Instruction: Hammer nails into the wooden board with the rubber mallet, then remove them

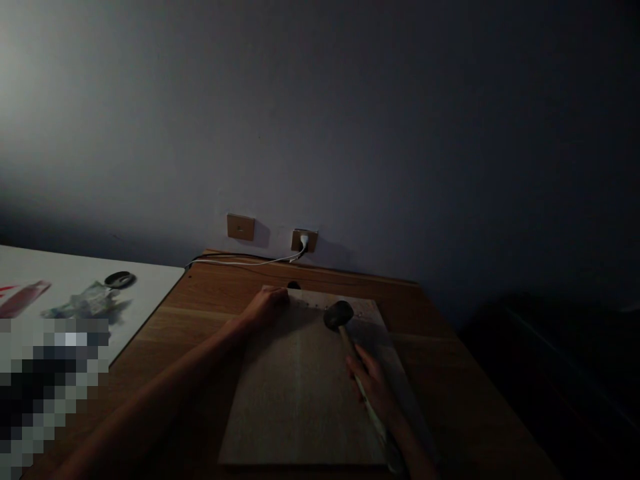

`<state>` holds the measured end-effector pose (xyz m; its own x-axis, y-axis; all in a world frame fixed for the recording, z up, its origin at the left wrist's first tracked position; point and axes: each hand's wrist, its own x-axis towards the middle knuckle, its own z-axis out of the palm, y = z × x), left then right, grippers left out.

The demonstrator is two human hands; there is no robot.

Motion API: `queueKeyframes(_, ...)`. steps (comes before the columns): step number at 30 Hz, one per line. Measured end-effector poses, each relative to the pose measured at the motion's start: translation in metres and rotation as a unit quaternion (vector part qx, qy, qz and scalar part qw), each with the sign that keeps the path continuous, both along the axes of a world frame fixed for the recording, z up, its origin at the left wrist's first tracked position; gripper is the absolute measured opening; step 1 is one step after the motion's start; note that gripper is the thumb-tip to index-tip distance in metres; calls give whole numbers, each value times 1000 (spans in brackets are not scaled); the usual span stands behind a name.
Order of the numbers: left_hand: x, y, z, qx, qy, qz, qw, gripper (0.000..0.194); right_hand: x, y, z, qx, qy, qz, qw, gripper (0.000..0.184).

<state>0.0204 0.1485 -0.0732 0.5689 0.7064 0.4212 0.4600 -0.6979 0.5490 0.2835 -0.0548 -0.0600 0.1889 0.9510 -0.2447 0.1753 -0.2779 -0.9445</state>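
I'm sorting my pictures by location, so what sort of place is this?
Likely a dim indoor room, perhaps a home: a wooden table stands by a plain wall with a socket in use, and a mallet in the right hand suggests a makeshift workspace.

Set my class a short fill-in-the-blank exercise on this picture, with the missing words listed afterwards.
1. The right hand holds the mallet by its ____.
2. The left hand is at the board's ____ left corner (near/far).
3. Of the two wall plates, the plug is in the ____ one (left/right).

Missing words: handle; far; right.
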Motion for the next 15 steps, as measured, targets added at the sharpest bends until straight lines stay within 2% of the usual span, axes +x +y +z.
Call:
queueKeyframes(5, -1, 2, 0, 13, 9, -2, 1000, 5, -1, 0, 2, 10, -7, 2, 1000, 52)
queueKeyframes(8, -1, 2, -2, 14, 9, 3, 1000, 6, -4, 1, 3, 12, -14, 11, 1000, 50)
queueKeyframes(12, -1, 3, -9, -7, -14, 25, 1000, 22, -16, 10, 5, 11, -15, 16, 1000, 51)
queueKeyframes(15, 0, 4, -13, -37, -46, 13, 998, 30, -30, 24, 9, 20, -14, 38, 999, 46)
